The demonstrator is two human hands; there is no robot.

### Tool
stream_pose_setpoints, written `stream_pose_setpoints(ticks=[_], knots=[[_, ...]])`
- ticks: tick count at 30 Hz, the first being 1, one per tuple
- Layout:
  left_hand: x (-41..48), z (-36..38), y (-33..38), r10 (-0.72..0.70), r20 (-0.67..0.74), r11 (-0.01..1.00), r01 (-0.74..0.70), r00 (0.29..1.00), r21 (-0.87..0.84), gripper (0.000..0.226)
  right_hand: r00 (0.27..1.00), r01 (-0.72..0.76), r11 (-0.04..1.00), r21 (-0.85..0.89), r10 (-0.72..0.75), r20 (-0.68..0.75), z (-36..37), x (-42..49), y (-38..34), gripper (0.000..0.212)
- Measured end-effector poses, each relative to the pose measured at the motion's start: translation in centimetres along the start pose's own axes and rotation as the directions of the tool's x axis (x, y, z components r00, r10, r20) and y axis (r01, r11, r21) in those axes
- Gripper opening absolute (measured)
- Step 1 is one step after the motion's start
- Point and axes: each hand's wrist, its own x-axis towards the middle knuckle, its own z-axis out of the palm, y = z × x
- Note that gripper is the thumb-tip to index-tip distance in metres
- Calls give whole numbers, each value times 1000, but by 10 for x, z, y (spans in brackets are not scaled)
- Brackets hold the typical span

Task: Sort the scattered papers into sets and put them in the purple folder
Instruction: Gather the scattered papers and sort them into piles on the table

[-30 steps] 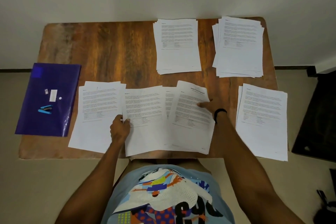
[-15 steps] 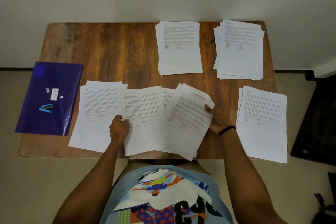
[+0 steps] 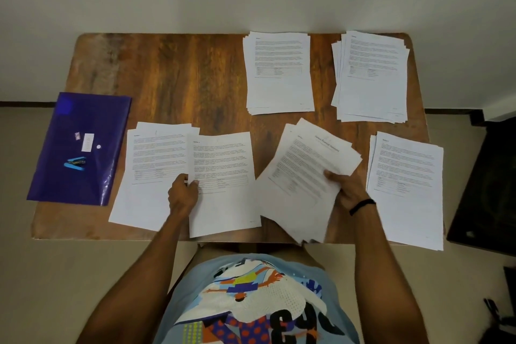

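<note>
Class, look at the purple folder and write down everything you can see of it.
The purple folder is a glossy plastic rectangle, lying flat and a little askew at the left end of the table, its left side hanging past the edge. A small blue stapler, a white slip and two tiny bits rest on it. Its right edge lies close beside a paper pile.
</note>
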Motion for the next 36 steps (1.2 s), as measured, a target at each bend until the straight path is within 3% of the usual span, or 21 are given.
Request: stream_pose_setpoints(ticks=[6, 10, 14, 19, 21, 23, 25, 29, 32, 36], knots=[[-2, 7, 8, 40, 63, 999, -39, 997, -15, 31, 983, -122, 982, 146, 99, 155, -12, -22, -64, 44], [-5, 14, 18, 46, 123, 999, -44, 991, -19, 36, 958, -9, 947, 322, -84, 273, 7, -32, -75, 40], [-4, 18, 23, 23, 202, 999, -16, 979, -34, 37, 984, 127, 992, 4, -127, 124, 48, 6, -56, 77], [-6, 20, 29, -51, 324, 976, 117, 945, -185, 40, 976, -56, 980, -190, 93, 195, 82, 38, -2, 53], [-11, 19, 32, -25, 435, 928, 182, 900, -324, 37, 981, -90, 964, -251, 128, 142, 91, 54, 17, 56], [-15, 22, 39, -11, 456, 927, 180, 890, -329, 44, 986, -121, 951, -286, 148, 74, 94, 76, 41, 62], [-21, 26, 48, -49, 399, 936, 181, 916, -302, 49, 992, -118, 948, -295, 128, 13, 106, 79, 46, 63], [-20, 38, 43, -88, 404, 955, 193, 910, -226, 46, 996, -61, 928, -367, 33, -81, 136, 58, 26, 39], [-20, 44, 37, -40, 441, 961, 156, 896, -230, 43, 999, -37, 911, -411, 29, -28, 142, 54, 26, 56], [-27, 44, 41, 42, 445, 955, 95, 895, -281, 38, 995, 87, 862, -499, -55, 79, 137, 54, 30, 36]])
